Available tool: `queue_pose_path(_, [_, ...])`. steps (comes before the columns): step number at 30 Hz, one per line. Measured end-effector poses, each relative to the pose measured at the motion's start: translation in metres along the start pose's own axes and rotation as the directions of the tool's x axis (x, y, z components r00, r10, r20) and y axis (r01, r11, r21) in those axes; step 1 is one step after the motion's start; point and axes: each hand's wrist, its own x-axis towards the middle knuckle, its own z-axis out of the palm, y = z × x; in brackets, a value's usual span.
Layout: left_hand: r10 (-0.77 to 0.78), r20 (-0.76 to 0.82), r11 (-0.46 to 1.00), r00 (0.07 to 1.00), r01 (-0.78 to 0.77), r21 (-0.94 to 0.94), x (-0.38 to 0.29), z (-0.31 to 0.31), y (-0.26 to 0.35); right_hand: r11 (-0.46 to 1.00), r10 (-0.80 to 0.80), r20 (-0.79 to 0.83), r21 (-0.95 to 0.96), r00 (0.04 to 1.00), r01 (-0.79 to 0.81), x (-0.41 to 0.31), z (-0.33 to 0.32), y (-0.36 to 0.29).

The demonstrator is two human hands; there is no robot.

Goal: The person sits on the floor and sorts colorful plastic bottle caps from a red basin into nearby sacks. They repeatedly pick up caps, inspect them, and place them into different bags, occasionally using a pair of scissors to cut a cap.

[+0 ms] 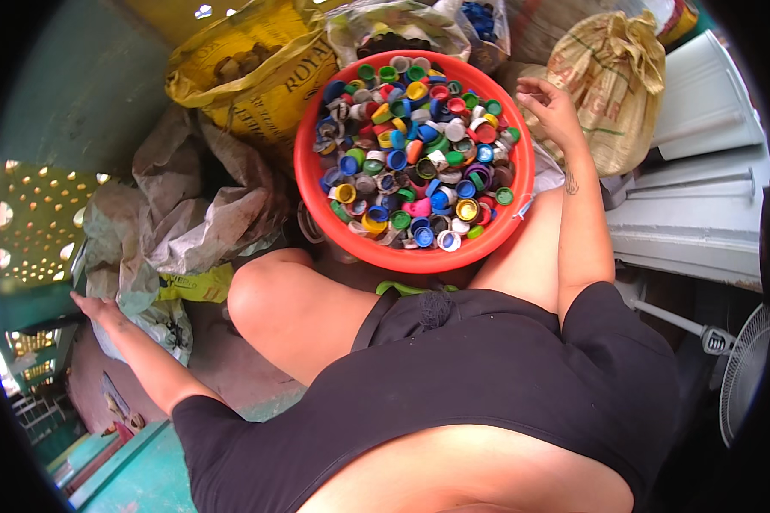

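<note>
A round red plastic basin [417,261] stands before me, heaped with bottle caps [427,151] in blue, green, yellow, red, white and other colours. My right hand [547,110] hovers just past the basin's right rim, beside a tied woven sack [606,96]. Its fingers are loosely bent and apart, with nothing seen between them. Far out to the left, my left hand [97,309] is stretched away from the basin, near crumpled plastic sacking [119,256]. Its fingers look extended and hold nothing visible.
A yellow sack [256,83] bearing writing stands behind the basin. Beside it are a bag of dark caps [398,22] and a bag of blue pieces [481,25]. A grey-white cabinet [686,205] and a fan [747,378] stand right; a green wooden ledge [141,474] lies lower left.
</note>
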Motion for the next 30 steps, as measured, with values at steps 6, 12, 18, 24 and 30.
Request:
queue_pose_path(6, [0.217, 0.575, 0.964, 0.789, -0.264, -0.001, -0.169, 0.098, 0.003, 1.0, 0.002, -0.016, -0.018, 1.0, -0.002, 0.002, -0.007, -0.006])
queue_pose_path(12, [0.466, 0.737, 0.835, 0.49, -0.518, -0.184, -0.324, 0.186, 0.063, 0.881, -0.205, 0.258, -0.373, 0.944, 0.293, -0.013, 0.059, -0.034])
queue_pose_path(18, [0.397, 0.712, 0.915, 0.579, -0.308, -0.26, -0.335, 0.22, -0.006, 0.584, -0.353, 0.37, -0.63, 0.859, 0.512, -0.022, 0.104, -0.038])
queue_pose_path(24, [0.19, 0.783, 0.982, 0.593, -0.123, -0.145, -0.328, 0.224, -0.022, 0.976, -0.034, 0.201, 0.219, 0.979, -0.011, -0.009, 0.076, -0.042])
queue_pose_path(30, [0.181, 0.812, 0.983, 0.555, -0.087, -0.16, -0.336, 0.231, -0.026, 0.966, 0.034, 0.27, 0.239, 0.962, -0.101, 0.0, 0.068, -0.008])
